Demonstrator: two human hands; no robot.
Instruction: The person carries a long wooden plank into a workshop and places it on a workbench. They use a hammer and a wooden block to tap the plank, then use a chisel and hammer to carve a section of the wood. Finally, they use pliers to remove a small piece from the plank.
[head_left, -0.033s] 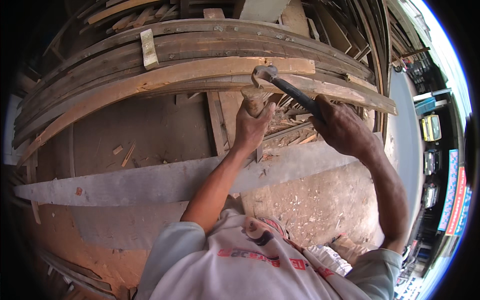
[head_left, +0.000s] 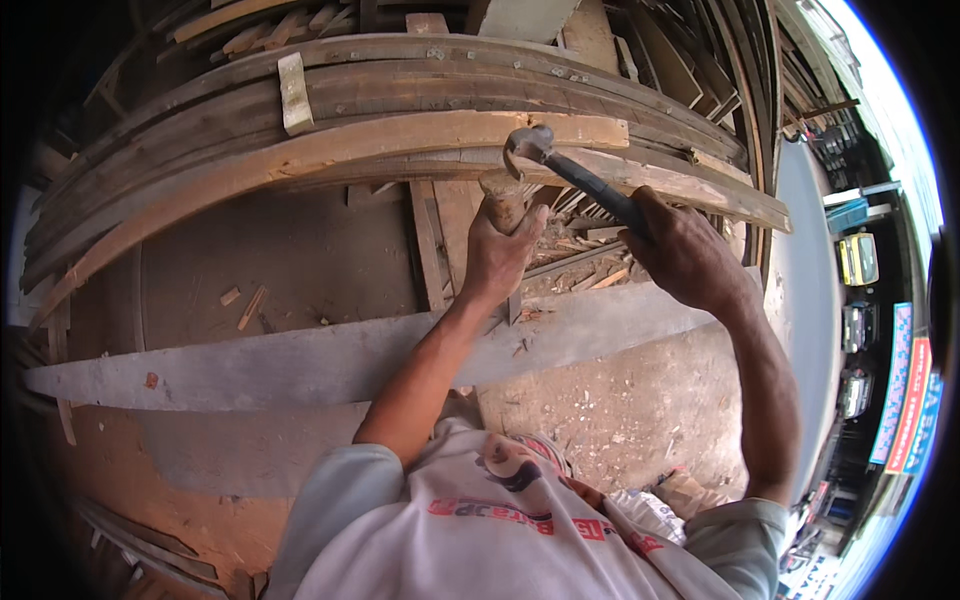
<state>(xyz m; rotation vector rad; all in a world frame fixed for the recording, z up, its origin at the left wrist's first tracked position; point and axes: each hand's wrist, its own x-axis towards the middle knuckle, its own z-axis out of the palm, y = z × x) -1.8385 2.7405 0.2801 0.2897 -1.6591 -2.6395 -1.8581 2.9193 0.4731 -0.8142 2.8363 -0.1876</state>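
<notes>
My right hand is closed round the dark handle of a claw hammer. The hammer's head is over the flared, worn top of a wooden-handled chisel. My left hand wraps round that chisel's handle and holds it roughly upright. What looks like its dark blade shows below the hand, against a long grey plank. Small chips lie on the plank by the blade. The blade's tip is hard to make out.
Beyond the plank lie long stacked boards, with a light beam in front and a short pale block on top. Wood scraps fill a gap past my hands. White sacks rest at lower right; a road runs beyond.
The whole view has shifted very slightly. Both hands, the hammer and the chisel keep almost the same places relative to each other.
</notes>
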